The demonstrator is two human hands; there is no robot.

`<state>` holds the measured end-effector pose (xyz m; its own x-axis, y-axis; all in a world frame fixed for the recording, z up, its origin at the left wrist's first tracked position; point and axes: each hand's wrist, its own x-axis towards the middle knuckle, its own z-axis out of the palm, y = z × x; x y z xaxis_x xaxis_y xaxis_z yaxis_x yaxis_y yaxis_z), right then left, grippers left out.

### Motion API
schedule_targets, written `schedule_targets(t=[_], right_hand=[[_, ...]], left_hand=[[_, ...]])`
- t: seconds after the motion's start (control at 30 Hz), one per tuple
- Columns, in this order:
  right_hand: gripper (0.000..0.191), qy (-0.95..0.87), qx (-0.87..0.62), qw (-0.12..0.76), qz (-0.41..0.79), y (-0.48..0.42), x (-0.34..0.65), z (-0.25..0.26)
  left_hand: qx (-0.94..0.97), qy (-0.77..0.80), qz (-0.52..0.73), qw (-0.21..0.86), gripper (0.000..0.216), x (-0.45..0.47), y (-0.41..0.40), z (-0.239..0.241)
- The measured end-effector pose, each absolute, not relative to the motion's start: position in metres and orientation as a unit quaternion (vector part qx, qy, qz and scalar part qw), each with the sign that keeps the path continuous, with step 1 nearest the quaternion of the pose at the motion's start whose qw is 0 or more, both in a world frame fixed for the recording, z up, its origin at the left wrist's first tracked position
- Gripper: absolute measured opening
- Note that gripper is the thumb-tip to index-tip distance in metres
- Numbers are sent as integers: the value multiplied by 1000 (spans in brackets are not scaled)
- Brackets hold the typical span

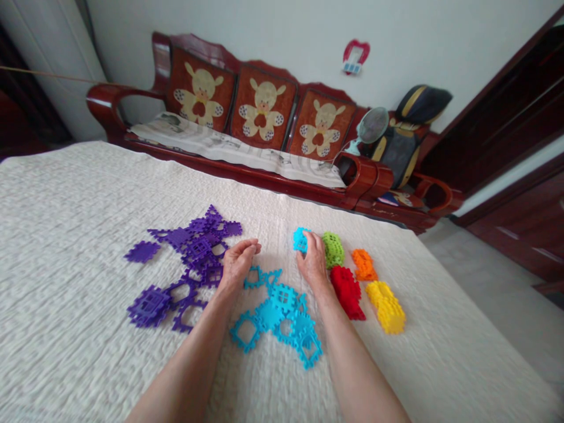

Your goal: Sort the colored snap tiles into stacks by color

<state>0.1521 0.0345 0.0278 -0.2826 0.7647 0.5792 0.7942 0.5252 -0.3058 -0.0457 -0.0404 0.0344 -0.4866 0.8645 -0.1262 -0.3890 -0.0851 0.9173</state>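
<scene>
My right hand (314, 261) is closed on a small stack of light blue interlocking tiles (300, 239) with toothed edges, at the far side of the cloth. My left hand (240, 261) hovers between the purple and blue pieces, its fingers curled together with nothing visible in them. Below and between my hands lies a loose spread of light blue tiles (269, 315), some with window openings. Overlapping purple tiles (178, 237) are scattered to the left, partly hidden by my left hand. A thicker purple stack (150, 306) lies nearer me.
Right of my right hand stand a green stack (333, 250), a red stack (347, 292), an orange stack (363, 265) and a yellow stack (386, 307). A cream quilted cloth (88, 205) covers the surface. Beyond it is a wooden sofa (247, 167) with a small fan (372, 125).
</scene>
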Motion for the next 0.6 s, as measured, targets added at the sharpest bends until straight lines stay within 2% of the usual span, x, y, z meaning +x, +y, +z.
schedule_targets(t=[0.47, 0.6], right_hand=[[53, -785, -498, 365, -45, 45, 152, 23], [51, -784, -476, 395, -40, 37, 149, 32]], left_hand=[[243, 517, 692, 441, 34, -47, -41, 37], [244, 515, 694, 440, 32, -46, -41, 36]])
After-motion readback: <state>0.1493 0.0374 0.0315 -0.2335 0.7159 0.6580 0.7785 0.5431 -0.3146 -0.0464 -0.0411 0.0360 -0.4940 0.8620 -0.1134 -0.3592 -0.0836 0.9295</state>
